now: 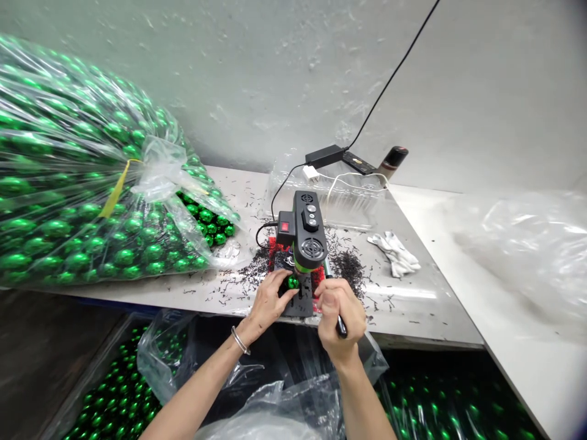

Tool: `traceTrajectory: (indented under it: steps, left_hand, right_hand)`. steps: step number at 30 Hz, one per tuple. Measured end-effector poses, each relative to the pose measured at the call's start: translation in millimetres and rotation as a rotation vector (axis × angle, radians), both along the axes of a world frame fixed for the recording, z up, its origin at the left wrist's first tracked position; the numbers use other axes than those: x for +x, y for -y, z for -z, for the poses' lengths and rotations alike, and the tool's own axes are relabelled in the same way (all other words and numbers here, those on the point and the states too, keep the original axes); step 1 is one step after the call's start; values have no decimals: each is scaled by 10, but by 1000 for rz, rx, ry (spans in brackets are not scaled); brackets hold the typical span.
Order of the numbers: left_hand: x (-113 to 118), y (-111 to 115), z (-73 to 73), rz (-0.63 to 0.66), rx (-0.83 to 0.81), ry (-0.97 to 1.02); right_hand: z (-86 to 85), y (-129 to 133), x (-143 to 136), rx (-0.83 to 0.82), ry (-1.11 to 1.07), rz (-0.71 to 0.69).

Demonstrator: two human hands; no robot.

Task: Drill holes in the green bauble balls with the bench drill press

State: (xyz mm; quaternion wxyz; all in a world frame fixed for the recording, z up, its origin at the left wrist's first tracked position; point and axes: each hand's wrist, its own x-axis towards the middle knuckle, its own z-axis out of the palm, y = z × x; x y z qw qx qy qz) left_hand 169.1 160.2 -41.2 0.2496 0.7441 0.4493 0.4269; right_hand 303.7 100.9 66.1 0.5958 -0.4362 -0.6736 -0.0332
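Head view: pinching in the left hand (266,298) one green ball (293,282) at the black machine (312,229), gripping in the right hand (340,313) a black handle (342,329), apparently midway through this ball, with bagged balls (55,229) beyond, impossible to tell whether finished.

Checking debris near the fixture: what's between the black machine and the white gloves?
A heap of small black scraps, with some red material closer to the black machine than to the white gloves; head view.
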Motion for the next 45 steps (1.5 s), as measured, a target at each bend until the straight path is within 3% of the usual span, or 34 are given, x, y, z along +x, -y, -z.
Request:
traceTrajectory:
  steps: [7,13,19,26,30,34,40,42,45]
  left_hand:
    - [0,-18,77,-1,62,-37]
    - [-11,-19,87,-1,-8,12]
    - [-9,-2,46,4,-75,30]
    - [3,-8,56,2,-75,33]
    - [-9,1,47,16,-65,25]
    - [-4,-8,47,17,-65,33]
    - [14,-24,-2,-2,-61,90]
    - [-35,91,-33,-27,-35,101]
    - [-164,395,-55,28,26,36]
  right_hand:
    - [33,24,-1,-8,7,3]
    - [357,-23,47,66,74,-20]
    - [670,-91,31,154,51,67]
    - [800,-132,-46,184,-81,67]
    - [826,-134,-18,154,10,28]
    - [680,-98,-10,140,47,23]
    - [-81,-36,-69,-77,-191,23]
    - [-272,-29,-71,-138,-212,11]
    - [-329,-18,-61,-137,-204,-1]
